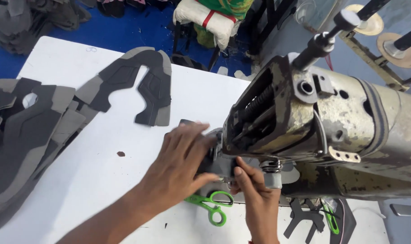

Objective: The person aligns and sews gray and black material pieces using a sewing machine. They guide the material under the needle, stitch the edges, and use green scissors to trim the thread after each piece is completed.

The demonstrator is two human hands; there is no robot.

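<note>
My left hand (180, 165) lies flat on a dark grey shoe-upper piece (214, 165) under the head of a worn, cream-coloured sewing machine (322, 122), pressing it down. My right hand (255, 190) pinches the same piece from the near side, just below the presser foot area. Most of the piece is hidden by my hands and the machine head. Green-handled scissors (214, 205) lie on the white table (124, 190) just in front of my hands.
A single grey upper piece (142, 83) lies at the table's middle back. A stack of grey upper pieces (25, 131) covers the left side. More dark cut pieces (322, 221) lie at the right under the machine. Behind the table are a blue floor and a white sack (205, 20).
</note>
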